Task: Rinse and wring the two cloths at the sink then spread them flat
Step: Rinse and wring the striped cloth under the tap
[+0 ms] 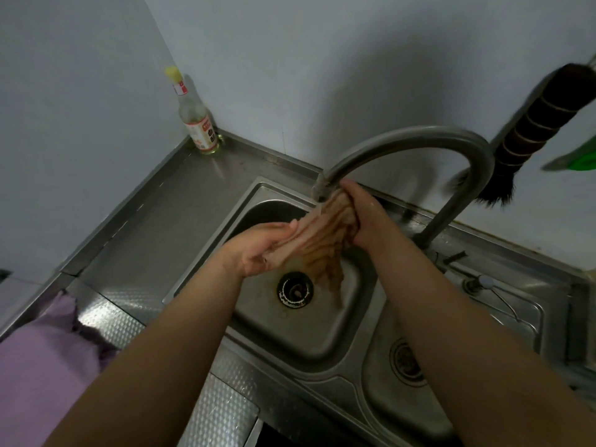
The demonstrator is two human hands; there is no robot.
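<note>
At the lower left of the frame the purple cloth (42,359) lies on the desk (154,201), not yet rinsed, I judge. Mid-frame you are rinsing the pinkish cloth (317,240), bunched, wet and brown-streaked, under the faucet (322,185): your left hand (258,250) pinches its lower end and your right hand (364,214) grips the upper end. Next, twist your hands against each other over the sink (322,343) to wring it.

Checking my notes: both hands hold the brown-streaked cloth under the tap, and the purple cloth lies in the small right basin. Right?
One detail is wrong. The head view shows the purple cloth on the steel counter at left, not in the basin. Both hands, left and right, hold the brown-streaked cloth under the curved metal tap.
</note>
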